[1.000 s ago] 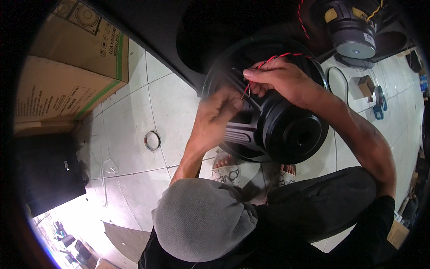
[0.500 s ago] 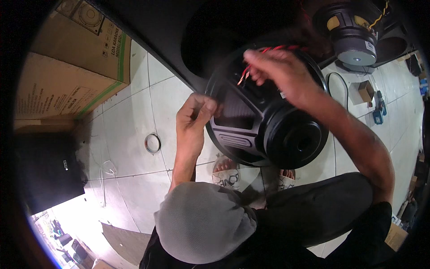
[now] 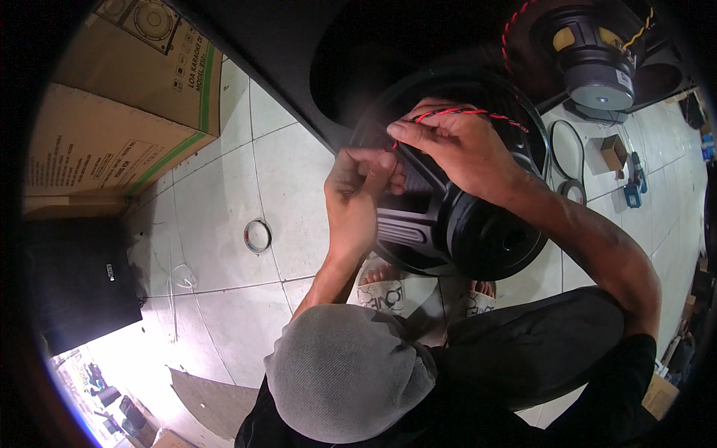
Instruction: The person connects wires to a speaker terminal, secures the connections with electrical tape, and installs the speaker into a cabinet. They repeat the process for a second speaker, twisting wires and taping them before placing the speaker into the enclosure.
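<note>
Right hand (image 3: pixel 464 149) pinched on red-black wire (image 3: pixel 457 111), held over speaker driver (image 3: pixel 485 237). Left hand (image 3: pixel 356 190), thumb and forefinger together, closed on wire's end; very tip hidden by fingers. Driver's far rim hard to make out against black cabinet (image 3: pixel 272 52). Cabinet edge slants beyond left hand; tiled floor (image 3: pixel 216 179) stretches left, small ring (image 3: pixel 249 236) lying well apart.

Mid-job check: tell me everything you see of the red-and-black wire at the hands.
The wire is a thin twisted pair, red and black, apparently plastic-coated. The right hand pinches it, one length arching over that hand, a short end reaching the left hand; whether that one grips it is unclear. In view it crosses the black speaker driver; its tip is indistinct.
</note>
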A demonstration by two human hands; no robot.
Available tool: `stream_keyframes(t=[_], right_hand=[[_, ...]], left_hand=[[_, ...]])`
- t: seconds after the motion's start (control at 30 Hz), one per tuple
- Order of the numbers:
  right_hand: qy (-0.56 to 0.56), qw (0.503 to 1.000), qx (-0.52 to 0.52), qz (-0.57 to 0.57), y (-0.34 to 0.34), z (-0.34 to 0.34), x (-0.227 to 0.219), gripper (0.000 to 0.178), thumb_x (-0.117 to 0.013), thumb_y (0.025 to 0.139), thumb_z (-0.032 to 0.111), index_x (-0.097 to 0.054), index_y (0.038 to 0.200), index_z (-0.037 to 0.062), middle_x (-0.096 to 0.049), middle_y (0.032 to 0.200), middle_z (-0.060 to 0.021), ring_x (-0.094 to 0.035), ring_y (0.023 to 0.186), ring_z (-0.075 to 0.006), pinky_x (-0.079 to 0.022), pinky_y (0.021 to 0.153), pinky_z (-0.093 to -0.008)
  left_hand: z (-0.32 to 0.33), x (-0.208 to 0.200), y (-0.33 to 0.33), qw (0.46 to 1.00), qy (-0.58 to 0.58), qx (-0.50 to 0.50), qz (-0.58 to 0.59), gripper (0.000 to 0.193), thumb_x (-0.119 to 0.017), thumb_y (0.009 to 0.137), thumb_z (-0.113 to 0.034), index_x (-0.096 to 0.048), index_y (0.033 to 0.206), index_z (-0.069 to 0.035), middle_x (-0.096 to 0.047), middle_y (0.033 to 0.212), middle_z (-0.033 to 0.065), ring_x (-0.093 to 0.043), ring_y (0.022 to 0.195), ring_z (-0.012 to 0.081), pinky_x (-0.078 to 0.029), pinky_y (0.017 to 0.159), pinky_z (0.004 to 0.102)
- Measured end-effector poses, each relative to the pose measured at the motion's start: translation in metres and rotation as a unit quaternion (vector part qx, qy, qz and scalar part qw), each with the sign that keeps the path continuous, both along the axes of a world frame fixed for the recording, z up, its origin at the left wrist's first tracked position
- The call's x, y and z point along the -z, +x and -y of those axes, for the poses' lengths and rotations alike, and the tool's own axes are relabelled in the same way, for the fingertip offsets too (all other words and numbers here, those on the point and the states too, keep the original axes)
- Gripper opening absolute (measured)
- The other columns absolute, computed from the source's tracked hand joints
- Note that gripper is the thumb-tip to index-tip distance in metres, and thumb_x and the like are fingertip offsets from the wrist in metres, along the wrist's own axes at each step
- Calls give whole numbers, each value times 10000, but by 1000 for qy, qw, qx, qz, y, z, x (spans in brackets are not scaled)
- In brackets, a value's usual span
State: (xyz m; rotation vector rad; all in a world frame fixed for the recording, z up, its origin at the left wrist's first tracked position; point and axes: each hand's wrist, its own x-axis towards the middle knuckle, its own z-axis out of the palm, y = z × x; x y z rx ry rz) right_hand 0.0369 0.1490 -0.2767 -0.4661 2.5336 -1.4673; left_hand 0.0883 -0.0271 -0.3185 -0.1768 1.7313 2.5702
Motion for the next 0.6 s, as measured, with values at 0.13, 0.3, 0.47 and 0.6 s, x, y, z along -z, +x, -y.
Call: stream_keyframes(t=[0.13,0.3,0.47,0.6], right_hand=[[56,998,18,-18,2,3,-7,413,-616,986,406,-724,1001,8,-671,880,-106,-636,769,-201,-498,751,-303],[16,977,210,-16,-27,-9,-38,527,-543,970,563,-732,901,77,-706,782,-108,-693,744,-201,-543,735,-322],[33,998,27,-35,-16,-11,-20,433,-624,978,429,-738,840,34,-585,602,-49,-547,568,-104,-436,568,-311],[-10,999,13,-48,0,-1,-11,406,-635,986,365,-715,806,11,-583,585,-57,-533,532,-121,-427,545,-319]], left_hand=[[9,6,5,995,-100,2,-7,105,-639,981,-86,-576,979,-2,-642,851,81,-591,737,134,-488,677,273],[40,21,18,969,-241,6,62,53,-608,973,-36,-580,957,6,-646,816,70,-594,695,115,-481,637,256],[57,32,11,979,-201,24,27,152,-556,1023,-101,-609,963,28,-653,824,74,-599,711,125,-492,666,272],[50,6,6,978,-193,-9,-72,150,-625,985,-116,-677,969,24,-700,838,72,-623,765,120,-501,721,271]])
